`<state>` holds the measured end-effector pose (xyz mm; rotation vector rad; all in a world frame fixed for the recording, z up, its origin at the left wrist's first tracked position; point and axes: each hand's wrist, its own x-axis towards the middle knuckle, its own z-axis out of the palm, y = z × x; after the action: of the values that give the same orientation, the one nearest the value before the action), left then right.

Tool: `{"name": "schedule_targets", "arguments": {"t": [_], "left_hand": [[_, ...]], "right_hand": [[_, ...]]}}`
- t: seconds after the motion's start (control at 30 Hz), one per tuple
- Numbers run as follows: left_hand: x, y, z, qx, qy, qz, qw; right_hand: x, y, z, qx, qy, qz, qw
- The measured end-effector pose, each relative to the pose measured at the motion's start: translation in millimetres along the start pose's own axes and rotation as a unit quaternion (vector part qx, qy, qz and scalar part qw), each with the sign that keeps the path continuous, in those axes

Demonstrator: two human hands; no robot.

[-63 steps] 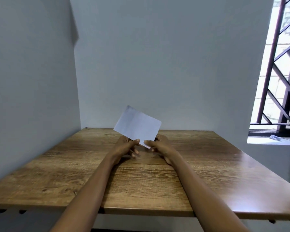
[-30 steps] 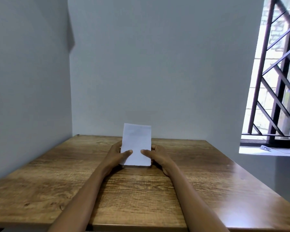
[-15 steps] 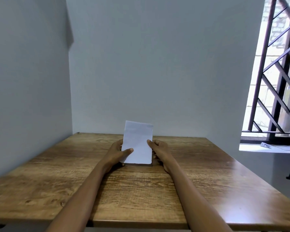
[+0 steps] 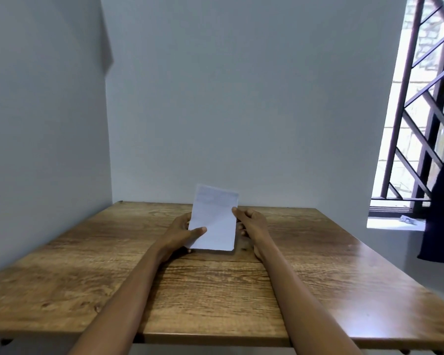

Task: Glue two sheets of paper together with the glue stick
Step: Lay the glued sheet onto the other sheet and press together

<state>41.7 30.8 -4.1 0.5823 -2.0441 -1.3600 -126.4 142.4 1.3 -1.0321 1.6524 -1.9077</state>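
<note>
Holding the paper [image 4: 214, 221] upright over the far middle of the wooden surface [image 4: 215, 290], both hands grip it. Left hand [image 4: 181, 233] pinches the lower left edge, thumb across the front; right hand [image 4: 251, 222] pinches the right edge.

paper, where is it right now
In the head view the paper is centre frame, held upright over the far middle of the table between the left hand and right hand.
</note>
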Motion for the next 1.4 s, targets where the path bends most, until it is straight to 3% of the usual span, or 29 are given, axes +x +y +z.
{"name": "schedule_targets", "arguments": {"t": [0.13,0.23,0.43,0.6,0.8,1.13,1.4], "left_hand": [[0,3,1,-0.033,0.020,-0.005,0.999],[2,3,0,-0.065,0.061,0.000,0.996],[2,3,0,-0.052,0.026,-0.013,0.998],[5,-1,0,-0.073,0.071,0.017,0.995],[6,0,-3,-0.114,0.067,0.025,0.991],[9,-5,-4,-0.115,-0.002,0.012,0.993],[2,2,1,-0.086,0.087,0.053,0.991]], "right_hand": [[-2,2,5,-0.049,-0.064,0.002,0.997],[1,4,3,-0.044,-0.030,-0.003,0.999],[8,9,0,-0.032,0.045,-0.019,0.998],[11,8,-1,-0.037,0.110,-0.023,0.993],[6,8,10,-0.036,-0.008,-0.074,0.997],[2,6,8,-0.080,-0.060,-0.066,0.993],[4,10,5,-0.062,-0.004,-0.030,0.998]]}}
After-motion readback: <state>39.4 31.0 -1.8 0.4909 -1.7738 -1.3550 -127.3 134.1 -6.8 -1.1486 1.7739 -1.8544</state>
